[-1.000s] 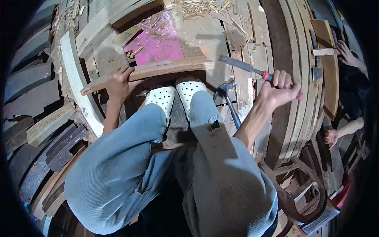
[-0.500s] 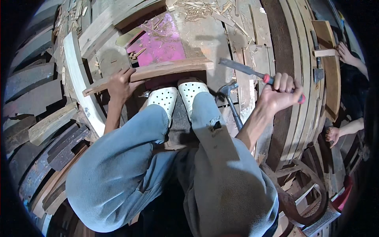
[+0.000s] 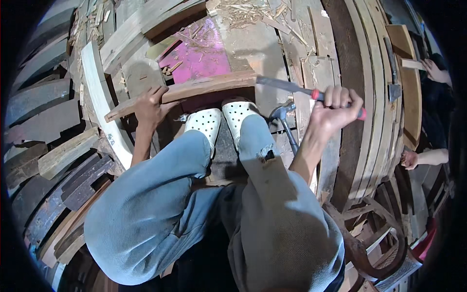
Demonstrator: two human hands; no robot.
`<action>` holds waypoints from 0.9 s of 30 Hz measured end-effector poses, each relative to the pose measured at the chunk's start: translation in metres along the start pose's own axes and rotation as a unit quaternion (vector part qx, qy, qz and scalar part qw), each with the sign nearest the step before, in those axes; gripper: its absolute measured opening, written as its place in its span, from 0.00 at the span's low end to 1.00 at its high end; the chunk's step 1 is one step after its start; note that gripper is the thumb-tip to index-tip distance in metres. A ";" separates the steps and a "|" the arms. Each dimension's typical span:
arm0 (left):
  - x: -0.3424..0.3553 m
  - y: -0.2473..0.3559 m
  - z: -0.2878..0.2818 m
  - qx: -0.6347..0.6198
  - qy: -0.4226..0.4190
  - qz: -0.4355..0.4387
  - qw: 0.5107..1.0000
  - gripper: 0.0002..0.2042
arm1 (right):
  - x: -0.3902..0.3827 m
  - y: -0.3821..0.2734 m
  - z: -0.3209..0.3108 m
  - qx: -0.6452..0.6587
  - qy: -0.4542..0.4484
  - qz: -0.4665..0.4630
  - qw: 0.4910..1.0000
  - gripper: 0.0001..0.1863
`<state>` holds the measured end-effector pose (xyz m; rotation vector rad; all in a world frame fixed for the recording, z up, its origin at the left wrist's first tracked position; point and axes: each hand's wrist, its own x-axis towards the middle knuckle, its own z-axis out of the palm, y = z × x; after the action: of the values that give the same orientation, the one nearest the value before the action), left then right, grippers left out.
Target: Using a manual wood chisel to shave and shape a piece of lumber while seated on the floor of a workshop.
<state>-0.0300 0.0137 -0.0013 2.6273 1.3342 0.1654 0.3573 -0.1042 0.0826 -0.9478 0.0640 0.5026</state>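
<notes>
My left hand (image 3: 151, 106) is wrapped round the left part of a long, slightly curved wooden board (image 3: 209, 86), which lies crosswise just past my white clogs (image 3: 203, 120). In my right hand (image 3: 333, 111) is a chisel (image 3: 287, 86), gripped by its red and dark handle. Its flat grey blade points left, and the tip is at the right end of the board; whether it touches the wood I cannot tell. A claw hammer (image 3: 281, 113) with a dark shaft lies between my right foot and my right forearm.
Wood shavings (image 3: 243, 15) litter the planks beyond a pink panel (image 3: 202, 56). A pale board (image 3: 101, 100) stands at the left, near stacked dark timber (image 3: 39, 124). At the right are another person's hands (image 3: 435, 72), a second hammer (image 3: 393, 90) and a curved wooden frame (image 3: 369, 263).
My right hand has moved the chisel left, bringing its tip to the board's end. My left hand keeps its grip. The other person's upper hand has shifted right with a small wooden piece.
</notes>
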 end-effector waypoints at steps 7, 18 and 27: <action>0.000 -0.003 0.011 0.009 0.009 0.005 1.000 0.22 | 0.001 0.021 0.009 -0.041 -0.019 0.002 0.999 0.21; 0.005 0.038 0.010 -0.029 -0.026 0.061 0.997 0.24 | 0.005 -0.011 -0.024 -0.011 0.034 0.023 0.999 0.19; -0.019 0.062 0.017 -0.030 -0.024 0.050 0.998 0.30 | -0.006 -0.015 -0.024 -0.075 -0.042 0.066 0.994 0.20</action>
<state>0.0105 -0.0395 -0.0042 2.6310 1.1659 0.1538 0.3628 -0.1331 0.0813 -1.0722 0.0126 0.6759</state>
